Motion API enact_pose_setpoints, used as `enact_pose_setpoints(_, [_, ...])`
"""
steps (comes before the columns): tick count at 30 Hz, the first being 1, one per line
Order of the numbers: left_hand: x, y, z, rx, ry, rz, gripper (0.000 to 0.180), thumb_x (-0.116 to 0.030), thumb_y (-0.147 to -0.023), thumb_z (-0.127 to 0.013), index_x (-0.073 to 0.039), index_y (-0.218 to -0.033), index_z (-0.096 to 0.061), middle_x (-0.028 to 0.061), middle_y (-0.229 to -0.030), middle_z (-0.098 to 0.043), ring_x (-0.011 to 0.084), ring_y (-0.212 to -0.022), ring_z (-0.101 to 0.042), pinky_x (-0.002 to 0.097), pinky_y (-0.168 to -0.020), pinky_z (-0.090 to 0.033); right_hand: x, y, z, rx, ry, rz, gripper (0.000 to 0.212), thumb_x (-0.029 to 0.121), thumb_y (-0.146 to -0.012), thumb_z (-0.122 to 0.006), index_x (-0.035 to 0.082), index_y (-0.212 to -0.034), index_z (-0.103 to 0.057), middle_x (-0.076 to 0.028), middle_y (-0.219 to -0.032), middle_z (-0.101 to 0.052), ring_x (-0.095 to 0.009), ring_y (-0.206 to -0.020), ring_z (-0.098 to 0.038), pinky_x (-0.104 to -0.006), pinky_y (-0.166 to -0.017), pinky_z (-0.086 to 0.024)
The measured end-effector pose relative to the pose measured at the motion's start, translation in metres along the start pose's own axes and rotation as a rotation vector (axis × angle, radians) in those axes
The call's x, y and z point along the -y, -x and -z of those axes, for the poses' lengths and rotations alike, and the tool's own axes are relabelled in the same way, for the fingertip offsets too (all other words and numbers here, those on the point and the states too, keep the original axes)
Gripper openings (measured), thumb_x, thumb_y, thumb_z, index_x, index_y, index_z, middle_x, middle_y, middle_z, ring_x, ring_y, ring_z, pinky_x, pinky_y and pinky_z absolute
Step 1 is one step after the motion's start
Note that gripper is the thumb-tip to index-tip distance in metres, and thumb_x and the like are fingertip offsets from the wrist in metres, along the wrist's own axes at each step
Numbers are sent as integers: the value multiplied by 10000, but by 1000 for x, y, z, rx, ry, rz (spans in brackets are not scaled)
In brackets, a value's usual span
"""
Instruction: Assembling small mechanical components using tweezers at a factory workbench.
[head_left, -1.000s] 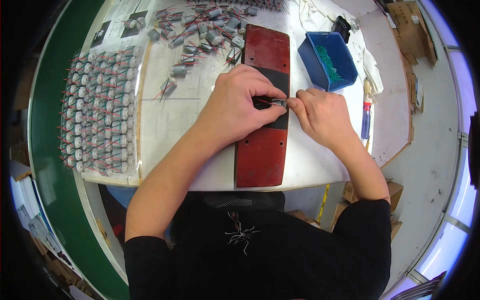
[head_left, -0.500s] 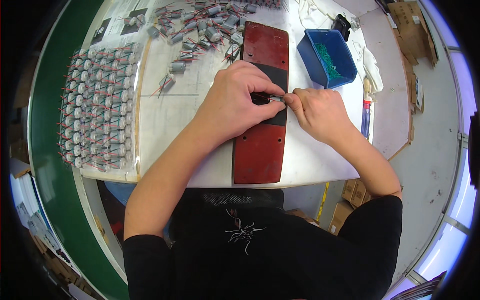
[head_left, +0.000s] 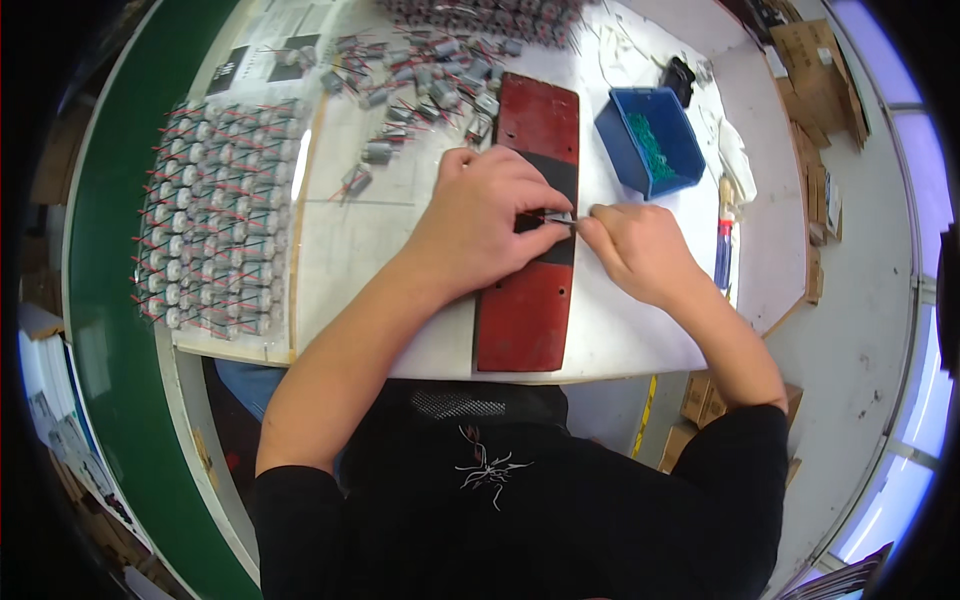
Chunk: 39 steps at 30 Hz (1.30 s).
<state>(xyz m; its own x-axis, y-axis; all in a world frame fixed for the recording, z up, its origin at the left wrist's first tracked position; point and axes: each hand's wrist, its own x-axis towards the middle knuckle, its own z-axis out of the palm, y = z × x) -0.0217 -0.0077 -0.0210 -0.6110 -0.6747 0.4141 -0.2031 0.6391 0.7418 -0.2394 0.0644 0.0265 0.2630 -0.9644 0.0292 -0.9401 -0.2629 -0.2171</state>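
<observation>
My left hand (head_left: pixel 485 215) rests over a long red board (head_left: pixel 525 320), above its black middle band (head_left: pixel 556 178). Its thumb and fingers pinch a small silvery motor (head_left: pixel 556 216), mostly hidden, with a bit of red wire beside it. My right hand (head_left: pixel 645 250) is closed at the board's right edge, thumb against curled fingers. A thin dark piece (head_left: pixel 570 222) runs from its fingertips to the motor; whether it is a wire or a tool tip I cannot tell.
Many loose motors (head_left: pixel 378 152) with red wires lie beyond my left hand. Rows of motors (head_left: pixel 215 220) with red and green wires stand at the left. Right of the board are a blue bin (head_left: pixel 618 150) holding green wires (head_left: pixel 650 145) and a red-and-blue handled tool (head_left: pixel 724 250).
The whole view has shifted, so the table sits slightly lower in it. My right fingertips have drawn a little away from the left ones, and the thin piece now shows between them.
</observation>
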Motion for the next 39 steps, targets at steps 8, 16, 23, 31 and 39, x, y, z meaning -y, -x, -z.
enact_pose_setpoints(8, [10, -16, 9, -174, -340, -90, 274, -283, -856, -782, -134, -1085, -760, 59, -1076, -704, 236, -1091, -609, 430, -981, -393, -71, -27, 40, -379, -203, -477, 206, 205, -912, -745, 11, -974, -711, -147, -849, -734, -299, -743, -698, -398, -695, -538])
enact_pose_setpoints(16, [-9, 7, 58, -158, -837, 393, 296, -118, -885, -678, -32, -1159, -605, 155, -1172, -601, 316, -1092, -604, 477, -903, -495, -66, -43, 32, 56, 203, -577, 211, 80, -884, -728, -3, -1079, -728, -207, -942, -739, -332, -855, -729, -376, -774, -564])
enact_pose_setpoints(23, [-14, 11, 53, 91, -553, 323, 324, 23, -859, -607, 37, -1174, -527, 224, -1231, -519, 406, -1087, -621, 523, -849, -561, -76, -39, 29, -76, 31, -537, 173, 90, -884, -746, -4, -1027, -726, -189, -901, -735, -307, -795, -711, -370, -752, -552])
enact_pose_setpoints(31, [-13, 5, 53, 119, -373, 442, 352, 17, -840, -649, 5, -1178, -552, 204, -1067, -630, 409, -971, -669, 482, -847, -557, -66, -15, 32, -487, -331, -576, 200, 153, -899, -778, -27, -954, -708, -121, -784, -718, -166, -649, -651, -308, -608, -506])
enact_pose_setpoints(39, [-25, 1, 21, 104, 163, 77, 447, -82, -805, -803, -14, -1213, -635, 135, -1013, -709, 297, -834, -671, 400, -832, -555, -20, -3, 29, -632, -1072, -542, 79, 91, -930, -757, 27, -937, -713, -54, -782, -713, -53, -545, -565, -200, -423, -363])
